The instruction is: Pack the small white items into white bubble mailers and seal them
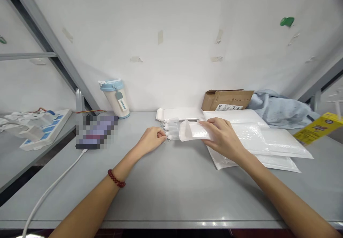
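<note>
My right hand [223, 138] is wrapped round a small white box [199, 130], whose flap stands open toward the left. To the left of it, my left hand [152, 138] pinches the end of one of several slim white pieces [171, 127] lying side by side. A thin loop hangs near those fingertips; what exactly the pieces are is too small to tell. Behind them lies another white box [179, 114], flat on the table. White padded mailers [249, 138] are stacked beneath and to the right of my right hand.
On the grey table [160, 188], a tumbler [116, 100] and a blurred-out phone [96, 134] with a white cable stand left. A power strip [57, 127] is farther left. Toward the right are a cardboard box [227, 100], blue cloth [281, 107] and a yellow box [318, 128].
</note>
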Tool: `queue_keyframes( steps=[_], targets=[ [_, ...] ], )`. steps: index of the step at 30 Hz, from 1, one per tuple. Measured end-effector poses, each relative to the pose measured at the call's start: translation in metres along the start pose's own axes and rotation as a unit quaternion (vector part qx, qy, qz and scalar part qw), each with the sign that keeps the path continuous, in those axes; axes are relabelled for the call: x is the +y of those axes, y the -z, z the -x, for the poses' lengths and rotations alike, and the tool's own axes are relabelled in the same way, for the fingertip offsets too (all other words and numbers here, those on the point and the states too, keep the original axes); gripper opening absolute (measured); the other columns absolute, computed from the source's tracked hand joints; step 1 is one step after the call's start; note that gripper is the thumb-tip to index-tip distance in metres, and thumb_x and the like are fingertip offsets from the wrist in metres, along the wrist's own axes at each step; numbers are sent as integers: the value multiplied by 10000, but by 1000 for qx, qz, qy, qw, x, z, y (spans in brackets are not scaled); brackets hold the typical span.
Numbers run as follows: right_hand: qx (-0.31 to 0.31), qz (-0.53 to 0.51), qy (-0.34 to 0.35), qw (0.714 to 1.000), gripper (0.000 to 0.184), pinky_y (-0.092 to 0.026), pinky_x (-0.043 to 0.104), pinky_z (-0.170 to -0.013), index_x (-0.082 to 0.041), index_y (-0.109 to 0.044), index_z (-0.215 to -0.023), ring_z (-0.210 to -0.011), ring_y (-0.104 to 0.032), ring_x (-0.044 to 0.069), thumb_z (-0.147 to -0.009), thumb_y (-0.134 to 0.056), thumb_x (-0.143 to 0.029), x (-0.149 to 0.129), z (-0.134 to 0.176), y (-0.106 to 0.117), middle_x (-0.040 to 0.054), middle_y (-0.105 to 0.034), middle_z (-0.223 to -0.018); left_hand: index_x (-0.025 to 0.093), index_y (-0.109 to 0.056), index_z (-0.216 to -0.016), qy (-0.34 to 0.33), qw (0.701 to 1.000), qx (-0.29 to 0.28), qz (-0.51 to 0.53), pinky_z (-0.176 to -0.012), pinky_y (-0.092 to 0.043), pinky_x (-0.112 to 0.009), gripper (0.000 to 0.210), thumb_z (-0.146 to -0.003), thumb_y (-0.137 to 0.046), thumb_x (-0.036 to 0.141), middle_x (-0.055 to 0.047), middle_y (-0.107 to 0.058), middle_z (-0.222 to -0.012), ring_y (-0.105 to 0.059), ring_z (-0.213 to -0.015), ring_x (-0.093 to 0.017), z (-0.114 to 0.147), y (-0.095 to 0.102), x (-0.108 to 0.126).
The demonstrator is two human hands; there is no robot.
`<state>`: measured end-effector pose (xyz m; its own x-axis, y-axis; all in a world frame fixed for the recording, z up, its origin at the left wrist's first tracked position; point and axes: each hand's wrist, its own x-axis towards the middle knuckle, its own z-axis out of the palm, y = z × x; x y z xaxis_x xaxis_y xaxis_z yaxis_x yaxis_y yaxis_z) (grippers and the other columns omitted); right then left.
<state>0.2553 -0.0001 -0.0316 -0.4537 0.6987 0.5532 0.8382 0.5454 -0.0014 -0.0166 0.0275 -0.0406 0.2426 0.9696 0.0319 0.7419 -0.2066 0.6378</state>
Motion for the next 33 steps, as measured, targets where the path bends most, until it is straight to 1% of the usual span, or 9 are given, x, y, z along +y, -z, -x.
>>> queue_keyframes(
  steps=[3, 6, 10, 13, 16, 19, 24, 29, 33],
  targets=[
    [-9, -8, -4, 1000, 420, -361, 410, -862, -228, -475, -1183, -953, -483, 240, -771, -556, -226, 0, 0, -1, 94, -493, -1043, 162, -664, -711, 10, 1000, -25, 6, -546, -376, -239, 208, -681, -533, 321, -12, -609, -639, -553, -612, -162, -1, -2, -1],
    [-22, -10, -9, 1000, 411, -365, 413, -850, -246, -474, -1176, -931, -489, 241, -773, -553, -238, 0, -1, -2, 89, -499, -1033, 154, -656, -675, 9, 998, -52, 27, -542, -370, -232, 180, -664, -539, 291, -9, -599, -635, -536, -614, -151, -1, 2, -2],
    [-32, -1, -11, 999, 415, -367, 412, -851, -229, -475, -1177, -940, -486, 247, -770, -555, -245, 0, 0, -3, 96, -505, -1043, 156, -648, -613, 31, 991, -100, 82, -491, -315, -217, 173, -660, -559, 297, 15, -538, -558, -450, -527, -109, 3, 25, 3],
    [-34, 1, -5, 999, 397, -373, 412, -833, -233, -489, -1155, -922, -489, 249, -763, -553, -236, -1, 0, -4, 95, -511, -1030, 168, -633, -588, 53, 985, -98, 129, -485, -306, -213, 184, -661, -592, 331, 35, -470, -495, -401, -486, -91, 8, 44, 8],
    [-34, 1, 4, 999, 390, -371, 415, -833, -241, -494, -1143, -932, -495, 254, -757, -545, -213, -2, 0, -4, 93, -513, -1025, 171, -632, -582, 56, 980, -108, 158, -499, -323, -213, 182, -657, -614, 336, 33, -470, -492, -407, -497, -92, 11, 51, 10],
    [-39, -3, 8, 999, 404, -369, 418, -843, -237, -486, -1152, -958, -494, 258, -754, -544, -204, -4, 0, -3, 95, -512, -1032, 166, -658, -609, 52, 977, -122, 169, -498, -322, -211, 161, -651, -622, 318, 25, -501, -522, -410, -512, -91, 10, 42, 12],
    [-48, -19, 20, 998, 413, -376, 405, -838, -215, -481, -1154, -958, -487, 248, -748, -551, -181, -12, 0, 0, 100, -517, -1044, 154, -698, -672, 34, 974, -117, 193, -505, -348, -209, 177, -653, -630, 316, -5, -614, -637, -486, -578, -110, 10, 16, 21],
    [-45, -48, 58, 996, 448, -378, 403, -828, -201, -471, -1162, -955, -493, 247, -726, -564, -164, -23, 2, -3, 102, -534, -1037, 164, -741, -731, 3, 969, -73, 236, -643, -442, -253, 184, -655, -648, 304, -28, -704, -730, -600, -708, -174, 16, -9, 31],
    [-36, -53, 69, 996, 472, -380, 406, -820, -197, -460, -1178, -939, -487, 246, -721, -574, -162, -25, 3, -5, 105, -531, -1033, 200, -757, -804, -23, 973, -29, 227, -636, -434, -240, 211, -709, -581, 265, -5, -712, -742, -606, -722, -175, 22, -23, 36]
  ],
)
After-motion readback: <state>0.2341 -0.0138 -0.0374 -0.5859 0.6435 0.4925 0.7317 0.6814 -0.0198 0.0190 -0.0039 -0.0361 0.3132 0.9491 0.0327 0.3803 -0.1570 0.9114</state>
